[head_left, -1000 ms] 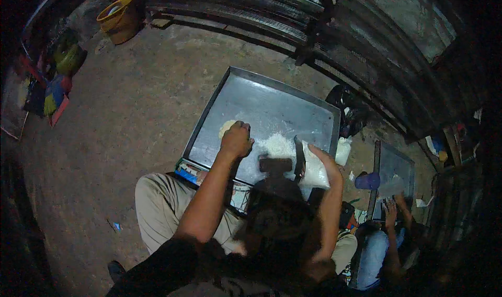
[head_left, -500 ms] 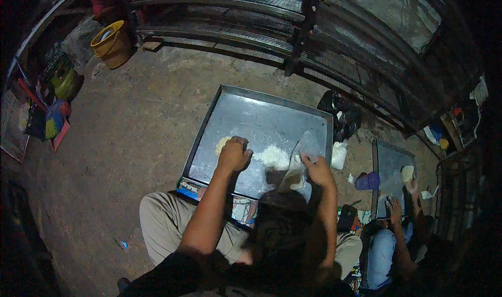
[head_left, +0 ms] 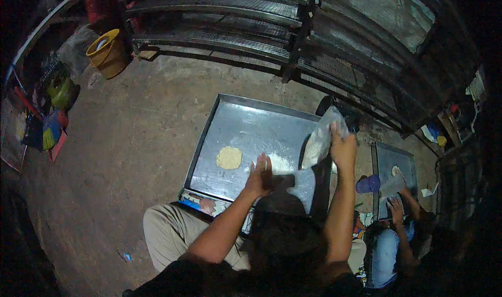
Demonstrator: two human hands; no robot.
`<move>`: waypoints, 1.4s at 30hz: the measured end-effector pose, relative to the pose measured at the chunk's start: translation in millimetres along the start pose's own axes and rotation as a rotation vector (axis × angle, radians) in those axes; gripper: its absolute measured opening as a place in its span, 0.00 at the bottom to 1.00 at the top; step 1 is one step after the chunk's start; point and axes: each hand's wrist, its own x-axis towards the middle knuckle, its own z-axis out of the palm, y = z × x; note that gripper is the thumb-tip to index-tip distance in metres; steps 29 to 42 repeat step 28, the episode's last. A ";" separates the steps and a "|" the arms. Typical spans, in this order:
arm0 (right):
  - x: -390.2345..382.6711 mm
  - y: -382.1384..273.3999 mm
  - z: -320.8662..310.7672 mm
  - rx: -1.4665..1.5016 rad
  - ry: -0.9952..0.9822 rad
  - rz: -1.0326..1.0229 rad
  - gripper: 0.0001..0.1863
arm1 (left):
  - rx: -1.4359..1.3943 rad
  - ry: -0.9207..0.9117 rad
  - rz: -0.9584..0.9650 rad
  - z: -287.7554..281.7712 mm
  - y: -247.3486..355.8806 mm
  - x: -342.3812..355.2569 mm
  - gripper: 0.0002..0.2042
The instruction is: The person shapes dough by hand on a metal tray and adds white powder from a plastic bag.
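Note:
Raised over the right side of a shallow metal tray [head_left: 272, 114], my right hand [head_left: 342, 146] grips a clear plastic sheet [head_left: 333, 118]. A pale floury mass, apparently dough, lies against the sheet's lower part [head_left: 316, 149]. My left hand [head_left: 260, 178] is open, fingers extended and nothing in them, at the left edge of a white flour pile [head_left: 281, 164]. A flattened round of pale dough [head_left: 229, 157] rests on the tray left of that hand, touched by neither hand. A shadow falls across the tray's near right part.
Metal racks [head_left: 219, 22] stand behind the tray. A yellow bucket [head_left: 108, 54] sits at the far left. On the right, a co-worker's hands [head_left: 396, 209] work over another tray [head_left: 395, 156], beside a purple container [head_left: 367, 183]. A black bag [head_left: 327, 105] lies behind my tray's right corner.
My left hand has left the dough round and moved right to the flour. My right hand has lifted the plastic sheet up and to the right, with the pale mass on it.

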 end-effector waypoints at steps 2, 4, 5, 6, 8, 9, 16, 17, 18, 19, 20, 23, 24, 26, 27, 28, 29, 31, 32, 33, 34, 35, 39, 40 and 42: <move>38.3 -5.0 11.0 0.002 0.028 0.073 0.27 | -0.523 0.069 0.057 6.6 1.7 7.8 0.47; 77.6 -4.3 29.8 0.142 0.033 0.122 0.26 | -0.522 0.103 0.133 19.9 3.1 14.8 0.43; 93.9 -9.3 41.3 0.235 0.076 0.119 0.26 | -0.516 0.124 0.167 25.7 1.9 18.7 0.41; 106.9 -13.7 52.7 0.329 0.119 0.114 0.25 | -0.414 0.152 0.175 31.6 2.9 21.8 0.39; 129.7 -8.3 79.5 0.439 0.195 0.097 0.24 | -0.211 0.201 0.198 52.2 8.8 24.6 0.36; 139.1 -14.4 88.9 0.502 0.233 0.073 0.23 | -0.204 0.521 0.226 70.8 9.7 23.6 0.37; 134.6 34.5 169.4 0.113 0.305 0.111 0.16 | -0.122 0.385 0.153 45.3 33.4 7.0 0.34; 130.2 44.5 173.6 0.101 0.327 0.104 0.15 | -0.157 0.372 0.166 38.5 35.9 4.1 0.34; 127.0 55.8 175.1 0.087 0.351 0.099 0.15 | -0.194 0.360 0.181 31.3 37.8 4.7 0.34; 117.4 40.9 174.1 0.157 0.221 0.131 0.14 | -0.200 0.347 0.154 27.8 29.5 1.3 0.34; 116.2 37.8 169.4 0.131 0.213 0.130 0.14 | -0.192 0.339 0.150 24.4 29.3 1.8 0.33; 116.8 40.5 157.5 0.043 0.223 0.141 0.14 | -0.061 0.311 0.118 27.4 32.7 5.2 0.33; 114.4 42.7 156.9 0.008 0.241 0.152 0.14 | -0.001 0.302 0.099 30.7 33.9 5.7 0.32; 113.0 46.9 153.1 0.007 0.179 0.141 0.15 | 0.150 0.391 0.095 54.1 29.9 12.8 0.36; 111.6 49.4 148.4 0.039 0.098 0.118 0.15 | 0.224 0.434 0.089 73.5 26.4 17.4 0.38; 110.5 56.6 138.7 0.066 0.022 0.101 0.16 | 0.223 0.436 0.098 73.3 30.7 16.8 0.38; 110.5 56.6 138.7 0.066 0.022 0.101 0.16 | 0.223 0.436 0.098 73.3 30.7 16.8 0.38; 110.5 56.6 138.7 0.066 0.022 0.101 0.16 | 0.223 0.436 0.098 73.3 30.7 16.8 0.38; 110.5 56.6 138.7 0.066 0.022 0.101 0.16 | 0.223 0.436 0.098 73.3 30.7 16.8 0.38; 110.5 56.6 138.7 0.066 0.022 0.101 0.16 | 0.223 0.436 0.098 73.3 30.7 16.8 0.38; 110.5 56.6 138.7 0.066 0.022 0.101 0.16 | 0.223 0.436 0.098 73.3 30.7 16.8 0.38; 110.5 56.6 138.7 0.066 0.022 0.101 0.16 | 0.223 0.436 0.098 73.3 30.7 16.8 0.38; 110.5 56.6 138.7 0.066 0.022 0.101 0.16 | 0.223 0.436 0.098 73.3 30.7 16.8 0.38; 110.5 56.6 138.7 0.066 0.022 0.101 0.16 | 0.223 0.436 0.098 73.3 30.7 16.8 0.38; 110.5 56.6 138.7 0.066 0.022 0.101 0.16 | 0.223 0.436 0.098 73.3 30.7 16.8 0.38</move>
